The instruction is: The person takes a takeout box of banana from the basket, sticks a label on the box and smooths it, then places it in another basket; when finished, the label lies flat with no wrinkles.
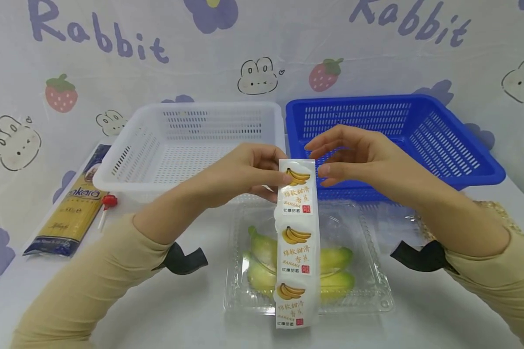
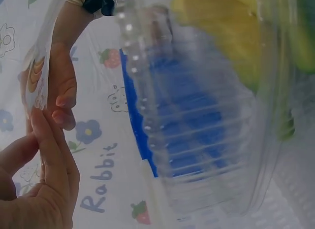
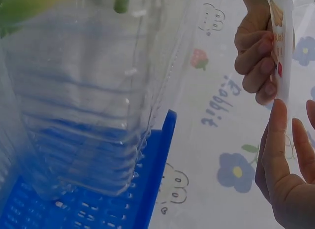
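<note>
A white strip of banana stickers (image 1: 298, 247) hangs upright in the head view, its top pinched between the thumb and fingers of my left hand (image 1: 249, 172). Three banana labels show on its face. Just right of the strip's top edge is my right hand (image 1: 353, 155), fingers loosely bent and holding nothing. In the right wrist view its fingertip (image 3: 279, 111) comes right at the strip's lower end. Behind the strip stands a clear plastic clamshell box (image 1: 375, 286) with its lid down. Yellow-green bananas (image 1: 262, 252) lie inside it, partly hidden by the strip.
A white basket (image 1: 126, 182) stands at the back left, a blue basket (image 1: 471, 165) at the back right. Left of them lie a pasta packet (image 1: 72, 208) and a red lollipop (image 1: 109, 201). A bag of pale grains (image 1: 491, 218) is partly behind my right arm.
</note>
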Demonstrator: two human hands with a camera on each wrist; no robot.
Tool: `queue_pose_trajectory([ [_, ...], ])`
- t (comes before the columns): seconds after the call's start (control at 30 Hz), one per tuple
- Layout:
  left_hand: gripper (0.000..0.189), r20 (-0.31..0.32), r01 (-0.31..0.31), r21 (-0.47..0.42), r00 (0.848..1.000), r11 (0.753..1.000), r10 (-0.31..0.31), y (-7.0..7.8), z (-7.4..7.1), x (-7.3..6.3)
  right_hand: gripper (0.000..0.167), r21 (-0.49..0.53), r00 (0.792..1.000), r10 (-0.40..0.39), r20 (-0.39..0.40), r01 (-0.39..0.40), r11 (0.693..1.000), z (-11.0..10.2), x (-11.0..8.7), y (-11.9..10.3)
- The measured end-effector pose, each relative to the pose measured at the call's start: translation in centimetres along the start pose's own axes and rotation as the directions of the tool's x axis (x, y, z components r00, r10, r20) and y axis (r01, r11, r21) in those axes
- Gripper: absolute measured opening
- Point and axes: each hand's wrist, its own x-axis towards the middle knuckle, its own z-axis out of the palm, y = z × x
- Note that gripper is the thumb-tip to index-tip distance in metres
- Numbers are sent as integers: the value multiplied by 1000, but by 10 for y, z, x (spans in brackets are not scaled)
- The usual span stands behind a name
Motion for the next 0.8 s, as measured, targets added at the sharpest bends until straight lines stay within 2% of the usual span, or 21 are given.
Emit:
queue_pose_trajectory([
  [0.23, 22, -13, -4, -12, 1000, 1000, 4, -5, 4, 5, 33, -44, 1000, -12, 6, 12, 999, 9, 8, 3],
  [0.53, 18, 6, 13, -62, 1000, 998, -13, -7, 7, 7, 32, -152, 999, 4, -47, -11, 988, 16, 13, 8],
  [0.8, 18, 6, 35, -69, 999, 997, -35, -10, 6, 7, 35, -141, 996, -49, -69, 39, 989, 19, 14, 13],
])
